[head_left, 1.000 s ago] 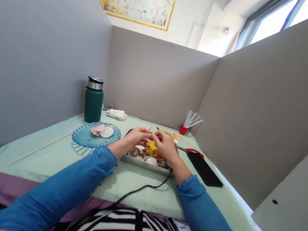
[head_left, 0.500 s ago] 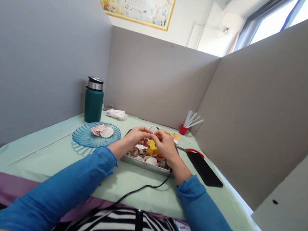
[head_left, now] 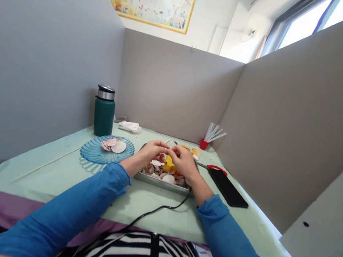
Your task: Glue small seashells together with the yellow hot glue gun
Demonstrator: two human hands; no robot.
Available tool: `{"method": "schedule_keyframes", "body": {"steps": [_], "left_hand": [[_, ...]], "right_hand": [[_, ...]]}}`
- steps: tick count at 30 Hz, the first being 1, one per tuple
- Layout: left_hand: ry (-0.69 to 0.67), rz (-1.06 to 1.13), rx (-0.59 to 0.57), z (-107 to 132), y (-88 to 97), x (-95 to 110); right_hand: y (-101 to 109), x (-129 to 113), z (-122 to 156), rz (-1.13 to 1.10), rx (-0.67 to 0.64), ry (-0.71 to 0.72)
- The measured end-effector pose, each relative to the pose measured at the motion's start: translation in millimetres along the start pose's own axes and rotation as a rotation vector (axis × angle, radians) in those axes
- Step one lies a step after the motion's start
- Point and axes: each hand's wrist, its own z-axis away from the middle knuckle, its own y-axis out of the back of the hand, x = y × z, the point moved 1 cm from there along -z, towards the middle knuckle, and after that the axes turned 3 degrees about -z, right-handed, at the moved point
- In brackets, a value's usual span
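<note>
Over a metal tray (head_left: 159, 182) filled with shells, my left hand (head_left: 152, 151) and my right hand (head_left: 183, 159) meet with their fingertips together. Both hands are closed in a pinch, and whatever lies between the fingers is too small to make out. Just below my right hand, a bright yellow piece (head_left: 170, 165) sits in the tray. A whitish shell (head_left: 168, 179) lies by the tray's near edge. My hands and wrists hide the back and sides of the tray.
To the left are a blue fluted plate (head_left: 91, 155) bearing shells and a green bottle (head_left: 103, 114). Red-handled scissors (head_left: 217, 169) and a black phone (head_left: 228, 188) lie right. A red cup (head_left: 204, 144) holds white sticks. A black cable (head_left: 160, 207) crosses the front; grey partitions surround the table.
</note>
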Motion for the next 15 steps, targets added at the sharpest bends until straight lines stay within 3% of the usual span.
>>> {"method": "schedule_keyframes", "body": {"steps": [15], "left_hand": [[0.023,-0.040,0.015,0.6,-0.8,0.9]], "right_hand": [[0.6,-3.0,-0.5,0.022,-0.014,-0.002]]}}
